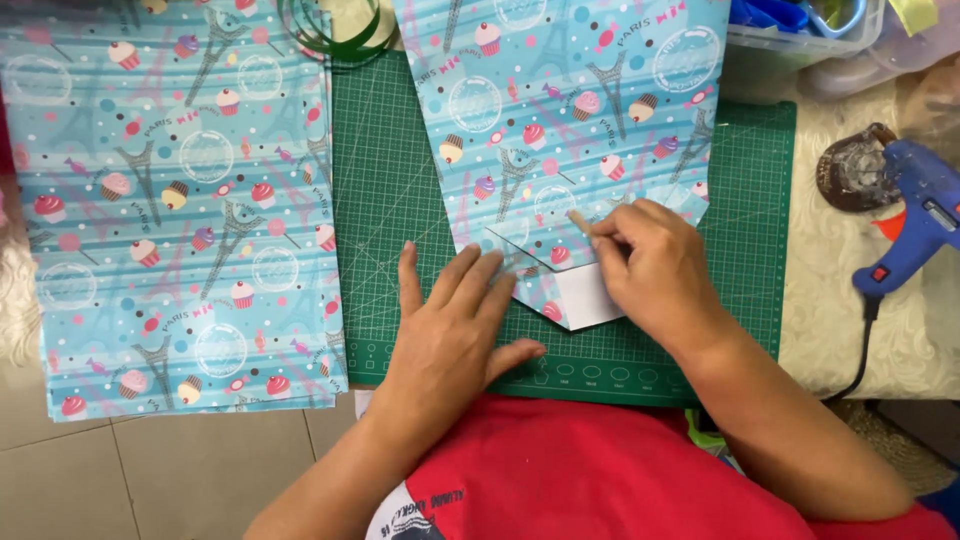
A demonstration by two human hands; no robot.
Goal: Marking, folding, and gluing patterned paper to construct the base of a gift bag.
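Head view: left hand (447, 335) flat, fingers spread, pressing the folded wrapping paper (560, 130) on the green cutting mat (385, 190). Right hand (655, 265) closed on a thin tan stick (579, 222), tip on the paper's folded bottom flap (585, 298). Stack of matching paper sheets (170, 200) left of the mat. Blue glue gun (915, 215) right of the mat, on the table (840, 300).

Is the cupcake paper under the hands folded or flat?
Folded. The paper has its near end turned into pointed flaps, showing its white back. The left hand presses it down.
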